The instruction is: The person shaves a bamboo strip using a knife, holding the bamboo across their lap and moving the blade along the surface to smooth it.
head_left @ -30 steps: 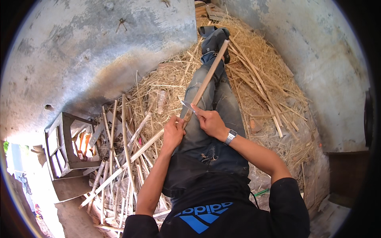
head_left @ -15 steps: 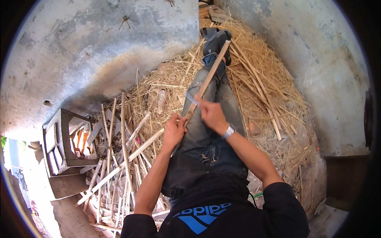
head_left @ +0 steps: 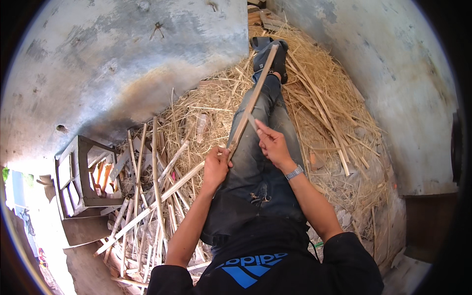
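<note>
A long, flat strip of bamboo or wood [head_left: 253, 98] lies slantwise along my outstretched legs, from my feet down past my left hip. My left hand [head_left: 216, 165] is closed around it near my thigh, fingers wrapped over the edge. In my right hand [head_left: 274, 146] is a knife [head_left: 252, 121], gripped by its handle, which the fingers hide. Its thin grey blade points up and left and meets or nearly meets the strip's right edge, a little beyond my left hand. A metal-banded watch [head_left: 294, 172] circles my right wrist.
Straw and shavings [head_left: 339, 98] cover the floor around my legs. Several long strips [head_left: 322, 105] lie on the right. More sticks [head_left: 156, 187] are piled on the left, beside a dark wooden frame [head_left: 93, 172]. Grey walls [head_left: 123, 44] rise close on both sides.
My right hand has moved right and slightly down with the knife, which has shifted from across the strip to its right edge. The strip's far end has moved slightly left.
</note>
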Available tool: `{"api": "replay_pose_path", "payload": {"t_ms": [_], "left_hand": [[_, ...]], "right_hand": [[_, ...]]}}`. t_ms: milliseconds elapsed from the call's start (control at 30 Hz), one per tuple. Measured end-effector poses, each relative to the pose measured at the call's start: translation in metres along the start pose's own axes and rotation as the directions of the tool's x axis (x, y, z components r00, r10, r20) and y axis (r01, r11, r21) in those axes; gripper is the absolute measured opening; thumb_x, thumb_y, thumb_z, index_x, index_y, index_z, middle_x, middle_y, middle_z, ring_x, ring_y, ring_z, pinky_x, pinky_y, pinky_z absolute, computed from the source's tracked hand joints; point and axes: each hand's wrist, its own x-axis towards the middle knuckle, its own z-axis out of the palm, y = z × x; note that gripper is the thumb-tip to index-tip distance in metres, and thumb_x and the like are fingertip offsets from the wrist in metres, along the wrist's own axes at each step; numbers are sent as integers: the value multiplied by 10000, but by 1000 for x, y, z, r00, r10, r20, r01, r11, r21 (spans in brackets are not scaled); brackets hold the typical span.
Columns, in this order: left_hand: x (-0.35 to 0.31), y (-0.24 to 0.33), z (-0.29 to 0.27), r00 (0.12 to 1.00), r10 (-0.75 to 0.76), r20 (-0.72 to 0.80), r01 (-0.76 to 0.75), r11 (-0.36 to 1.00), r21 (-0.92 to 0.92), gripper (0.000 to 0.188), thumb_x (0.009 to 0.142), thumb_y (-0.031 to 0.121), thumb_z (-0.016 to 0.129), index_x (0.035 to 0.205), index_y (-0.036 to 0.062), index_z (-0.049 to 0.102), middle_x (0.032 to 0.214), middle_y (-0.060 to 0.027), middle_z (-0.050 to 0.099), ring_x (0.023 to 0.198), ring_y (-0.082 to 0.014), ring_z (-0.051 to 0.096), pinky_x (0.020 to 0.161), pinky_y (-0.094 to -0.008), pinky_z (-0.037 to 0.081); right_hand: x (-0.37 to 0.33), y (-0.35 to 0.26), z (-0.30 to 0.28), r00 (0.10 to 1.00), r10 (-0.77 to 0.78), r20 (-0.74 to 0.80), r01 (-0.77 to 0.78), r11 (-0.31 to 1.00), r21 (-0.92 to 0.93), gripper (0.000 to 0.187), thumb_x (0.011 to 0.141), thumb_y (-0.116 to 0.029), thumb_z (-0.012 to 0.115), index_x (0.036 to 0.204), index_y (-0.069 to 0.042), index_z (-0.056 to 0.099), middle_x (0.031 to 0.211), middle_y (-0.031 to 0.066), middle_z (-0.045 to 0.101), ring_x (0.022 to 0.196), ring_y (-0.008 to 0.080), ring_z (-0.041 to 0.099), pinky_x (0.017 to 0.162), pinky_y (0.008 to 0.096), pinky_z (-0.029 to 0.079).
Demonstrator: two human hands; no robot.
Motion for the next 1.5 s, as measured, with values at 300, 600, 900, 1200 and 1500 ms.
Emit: {"api": "replay_pose_path", "payload": {"t_ms": [300,600,900,1200,1500], "left_hand": [[-18,23,8,993,111,-46,-101,980,172,213,1049,202,626,1146,13,621,700,-97,699,628,-164,668,604,-339,507],[-26,37,8,971,223,-83,-181,920,347,244,990,159,658,1198,36,632,747,-201,704,647,-338,700,612,-448,500],[-24,35,6,973,226,-45,-200,926,321,263,983,164,678,1219,50,652,775,-195,723,664,-313,710,624,-422,515],[-13,11,-16,995,25,97,-23,1000,-21,272,1046,239,670,1182,5,688,727,-5,635,581,-75,549,542,-243,409],[-20,24,-52,866,-267,422,415,855,-311,277,1103,334,585,947,107,611,700,54,472,500,-26,349,434,-201,230]], "right_hand": [[-7,-3,30,955,-297,-12,236,783,-575,395,822,-340,876,853,21,719,628,84,627,550,159,599,551,349,480],[-6,-1,40,930,-362,61,322,722,-613,385,851,-276,849,739,40,660,657,257,615,608,449,616,550,455,471],[12,28,21,946,-324,13,291,832,-473,309,894,-234,814,800,32,688,623,170,641,542,244,613,557,402,465],[17,-3,-11,861,-473,-187,296,766,-571,337,1042,-204,628,1347,-63,653,718,113,650,625,157,593,608,343,470],[91,-11,-46,726,-687,36,458,443,-771,407,998,-112,627,1396,-179,677,821,272,649,700,442,640,611,462,494]]}}
